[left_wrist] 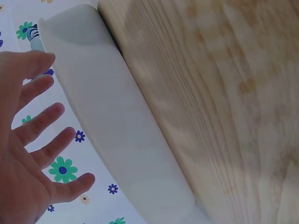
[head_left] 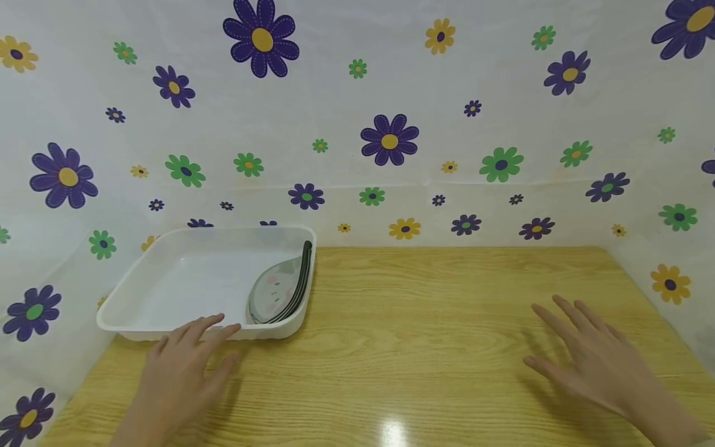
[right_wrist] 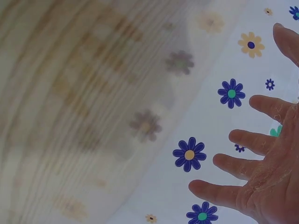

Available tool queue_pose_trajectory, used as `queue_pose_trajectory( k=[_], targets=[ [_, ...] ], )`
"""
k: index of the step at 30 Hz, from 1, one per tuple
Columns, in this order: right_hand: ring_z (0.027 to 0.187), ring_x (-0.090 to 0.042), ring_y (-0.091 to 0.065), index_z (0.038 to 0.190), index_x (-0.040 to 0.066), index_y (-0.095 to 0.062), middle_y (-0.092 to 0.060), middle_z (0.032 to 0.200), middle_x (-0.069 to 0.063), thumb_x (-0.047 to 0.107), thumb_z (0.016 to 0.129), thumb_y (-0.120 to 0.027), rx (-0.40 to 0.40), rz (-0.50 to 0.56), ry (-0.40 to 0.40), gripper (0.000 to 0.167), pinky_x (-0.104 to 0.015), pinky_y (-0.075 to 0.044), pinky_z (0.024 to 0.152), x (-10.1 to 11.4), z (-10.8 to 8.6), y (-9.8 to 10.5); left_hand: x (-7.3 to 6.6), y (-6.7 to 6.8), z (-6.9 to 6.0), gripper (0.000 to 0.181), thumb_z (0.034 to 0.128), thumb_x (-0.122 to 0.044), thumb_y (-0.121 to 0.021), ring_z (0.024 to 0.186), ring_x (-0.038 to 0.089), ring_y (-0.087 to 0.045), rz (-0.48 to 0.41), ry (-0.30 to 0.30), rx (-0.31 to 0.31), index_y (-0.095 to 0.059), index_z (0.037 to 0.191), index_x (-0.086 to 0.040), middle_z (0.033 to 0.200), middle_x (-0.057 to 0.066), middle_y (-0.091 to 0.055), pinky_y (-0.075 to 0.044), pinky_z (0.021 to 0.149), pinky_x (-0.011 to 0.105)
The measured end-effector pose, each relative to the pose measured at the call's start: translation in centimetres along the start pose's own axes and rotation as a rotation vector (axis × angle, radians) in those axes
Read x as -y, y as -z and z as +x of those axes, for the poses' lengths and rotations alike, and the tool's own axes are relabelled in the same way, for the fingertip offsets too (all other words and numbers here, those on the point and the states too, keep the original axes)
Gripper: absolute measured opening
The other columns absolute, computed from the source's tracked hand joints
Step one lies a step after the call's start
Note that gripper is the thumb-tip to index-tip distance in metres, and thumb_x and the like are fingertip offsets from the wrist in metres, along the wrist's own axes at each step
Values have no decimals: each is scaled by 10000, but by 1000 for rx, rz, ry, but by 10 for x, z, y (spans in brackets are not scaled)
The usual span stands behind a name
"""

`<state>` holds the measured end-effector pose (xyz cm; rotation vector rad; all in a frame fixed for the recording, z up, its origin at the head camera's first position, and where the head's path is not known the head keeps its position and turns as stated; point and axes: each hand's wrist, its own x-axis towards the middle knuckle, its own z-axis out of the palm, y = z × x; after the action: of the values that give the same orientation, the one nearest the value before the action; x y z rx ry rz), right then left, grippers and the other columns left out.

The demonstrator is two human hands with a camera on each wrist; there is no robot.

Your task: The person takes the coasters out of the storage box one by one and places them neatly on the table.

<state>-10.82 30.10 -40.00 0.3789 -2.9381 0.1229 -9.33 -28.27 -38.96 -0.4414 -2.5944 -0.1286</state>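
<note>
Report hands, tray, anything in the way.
Left hand empty, near white tray; right hand empty, above table. Dark-handled stack in tray's right end. Nothing seen blocking left hand.

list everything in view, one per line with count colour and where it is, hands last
tray: 1, white, on the table's left side in the head view
stack: 1, pale with a printed face and dark edges, inside the tray at its right end; number of pieces unclear
table: 1, yellow-brown wood grain, under the tray
backdrop: 1, white, behind the table and at both sides
flowers: many, purple, green and yellow, printed on the backdrop
left hand: 1, bare, at the tray's near side
right hand: 1, bare, over the table's right side, fingers spread
</note>
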Motion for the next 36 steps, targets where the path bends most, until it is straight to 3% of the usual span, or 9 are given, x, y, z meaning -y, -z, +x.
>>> queue_pose_trajectory(
  k=[4,7,20,36],
  targets=[
    [1332,-548,-465,1512,166,-479,-437,1532,-269,676,884,-656,11,37,34,829,-740,-496,833,5,9,5,5,-4,2,419,715,-191,-832,993,393,-682,-31,-44,-107,-735,1122,-186,1148,102,-729,-538,720,628],
    [1314,-542,-493,1504,160,-492,-449,1526,-268,657,890,-663,2,51,64,809,-705,-528,785,10,16,7,7,-7,3,405,695,-168,-844,938,378,-683,-43,-48,-128,-749,1088,-181,1090,78,-732,-537,691,597],
    [1274,-521,-556,1471,159,-551,-515,1488,-253,652,907,-642,3,55,131,755,-678,-529,868,31,42,12,7,-12,9,298,749,-155,-855,834,351,-670,-38,-22,-120,-750,1026,-196,980,34,-691,-522,560,509],
    [1258,-499,-588,1452,167,-576,-560,1464,-219,634,927,-626,12,66,167,704,-664,-523,907,47,63,14,3,-18,13,223,823,-152,-818,895,408,-655,-12,37,-97,-744,1031,-182,980,40,-699,-519,623,614]
  ],
)
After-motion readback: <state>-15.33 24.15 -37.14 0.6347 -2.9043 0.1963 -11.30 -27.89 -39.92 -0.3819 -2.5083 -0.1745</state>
